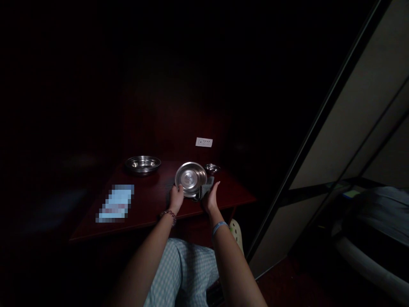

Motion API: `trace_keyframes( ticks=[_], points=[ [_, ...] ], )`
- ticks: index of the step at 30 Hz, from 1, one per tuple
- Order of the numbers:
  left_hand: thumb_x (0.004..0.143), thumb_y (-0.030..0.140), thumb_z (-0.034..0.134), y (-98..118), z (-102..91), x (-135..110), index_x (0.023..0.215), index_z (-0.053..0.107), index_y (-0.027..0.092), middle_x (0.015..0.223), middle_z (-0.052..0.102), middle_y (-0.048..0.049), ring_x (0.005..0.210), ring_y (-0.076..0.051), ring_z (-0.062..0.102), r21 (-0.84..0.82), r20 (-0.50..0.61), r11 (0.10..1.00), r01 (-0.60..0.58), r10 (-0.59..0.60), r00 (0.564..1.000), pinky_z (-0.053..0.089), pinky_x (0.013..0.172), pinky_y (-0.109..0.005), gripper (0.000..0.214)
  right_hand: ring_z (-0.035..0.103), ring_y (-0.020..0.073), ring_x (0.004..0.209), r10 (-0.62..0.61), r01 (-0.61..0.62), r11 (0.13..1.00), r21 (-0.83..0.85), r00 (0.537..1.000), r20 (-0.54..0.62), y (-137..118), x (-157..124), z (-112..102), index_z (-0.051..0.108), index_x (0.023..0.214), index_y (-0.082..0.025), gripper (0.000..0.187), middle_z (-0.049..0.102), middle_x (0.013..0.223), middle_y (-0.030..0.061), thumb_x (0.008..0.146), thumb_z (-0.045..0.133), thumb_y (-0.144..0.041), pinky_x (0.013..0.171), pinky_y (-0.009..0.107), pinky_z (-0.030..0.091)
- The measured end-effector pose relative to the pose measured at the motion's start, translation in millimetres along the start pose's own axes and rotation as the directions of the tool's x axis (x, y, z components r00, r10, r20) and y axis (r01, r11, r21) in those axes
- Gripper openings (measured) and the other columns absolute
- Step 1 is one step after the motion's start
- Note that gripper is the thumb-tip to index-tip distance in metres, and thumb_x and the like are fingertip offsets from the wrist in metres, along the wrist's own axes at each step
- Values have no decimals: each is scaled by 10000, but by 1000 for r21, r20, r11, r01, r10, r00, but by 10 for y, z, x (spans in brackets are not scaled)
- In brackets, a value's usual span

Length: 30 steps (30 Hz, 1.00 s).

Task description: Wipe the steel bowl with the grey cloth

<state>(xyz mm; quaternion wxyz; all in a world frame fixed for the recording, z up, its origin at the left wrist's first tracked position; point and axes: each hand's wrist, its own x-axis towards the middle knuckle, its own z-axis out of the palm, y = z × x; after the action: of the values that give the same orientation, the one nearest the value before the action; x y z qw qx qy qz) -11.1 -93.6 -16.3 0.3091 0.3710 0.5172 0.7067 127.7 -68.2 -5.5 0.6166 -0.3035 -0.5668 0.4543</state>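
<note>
A round stainless steel plate stands tilted up near the middle of the dark red wooden table. My left hand grips its lower left rim. My right hand is at the plate's lower right side, with a grey cloth pressed between palm and plate. The plate's back and part of the cloth are hidden from this view. Just beyond the right hand sits a small steel dish. A wider steel bowl rests further left.
A pixelated pale blue flat item lies on the table's left side. A white wall socket panel is behind the table. Tall sliding panels rise at right. A pale green perforated object shows below the table edge.
</note>
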Motion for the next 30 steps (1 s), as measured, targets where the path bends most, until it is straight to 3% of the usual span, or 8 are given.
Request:
trace_keyframes(
  ticks=[4, 10, 15, 19, 22, 26, 30],
  points=[
    [833, 320, 631, 32, 8, -18, 732, 632, 187, 709, 698, -110, 893, -319, 733, 26, 13, 998, 56, -56, 998, 579, 766, -391, 167, 564, 258, 1407, -8, 9, 998, -61, 1000, 21, 41, 10, -25, 713, 1303, -227, 1093, 726, 1319, 132, 894, -72, -868, 1149, 476, 458],
    [865, 273, 572, -21, 11, -6, 750, 616, 198, 775, 717, -115, 892, -293, 733, 77, -32, 997, -15, 18, 999, 557, 829, -380, 144, 536, 281, 1428, 21, -21, 1000, 3, 999, 27, 148, 64, -56, 748, 1227, -239, 1009, 757, 1254, 117, 906, 47, -890, 1175, 505, 428],
    [895, 233, 505, -9, 19, -1, 767, 593, 199, 818, 730, -125, 911, -285, 738, 162, -53, 987, 8, 1, 999, 556, 844, -372, 159, 590, 250, 1380, 174, -183, 945, 271, 983, 54, 159, 53, -55, 740, 1200, -261, 858, 791, 1176, 81, 953, 159, -843, 1163, 469, 452],
    [899, 219, 500, 26, 13, -6, 782, 583, 208, 860, 752, -138, 952, -282, 741, 181, -88, 983, 13, 3, 996, 564, 848, -354, 144, 634, 242, 1326, 351, -342, 846, 409, 935, 57, 117, 24, -49, 742, 1128, -268, 726, 808, 1100, 65, 1016, 182, -716, 1139, 465, 487],
    [905, 224, 504, 22, 4, -5, 791, 572, 212, 881, 758, -145, 940, -282, 746, 180, -120, 983, 17, 5, 993, 568, 845, -354, 133, 670, 264, 1265, 401, -377, 833, 405, 916, 27, 104, 27, -45, 740, 1006, -259, 557, 813, 1014, 58, 1005, 326, -632, 1093, 471, 530],
    [902, 214, 505, -16, 5, 8, 818, 574, 213, 899, 758, -140, 945, -279, 745, 157, -125, 988, -4, 24, 992, 565, 861, -359, 109, 719, 277, 1116, 367, -345, 876, 337, 930, -2, 120, 46, -32, 693, 815, -258, 290, 790, 829, 27, 887, 535, -491, 1004, 427, 585],
    [899, 213, 511, -46, 12, 24, 827, 565, 216, 914, 756, -139, 943, -273, 741, 138, -130, 990, -13, 31, 991, 560, 856, -350, 90, 723, 292, 1023, 352, -350, 888, 297, 935, 50, 117, 35, -22, 650, 755, -246, 259, 758, 742, 34, 855, 553, -464, 912, 405, 605]
  ],
)
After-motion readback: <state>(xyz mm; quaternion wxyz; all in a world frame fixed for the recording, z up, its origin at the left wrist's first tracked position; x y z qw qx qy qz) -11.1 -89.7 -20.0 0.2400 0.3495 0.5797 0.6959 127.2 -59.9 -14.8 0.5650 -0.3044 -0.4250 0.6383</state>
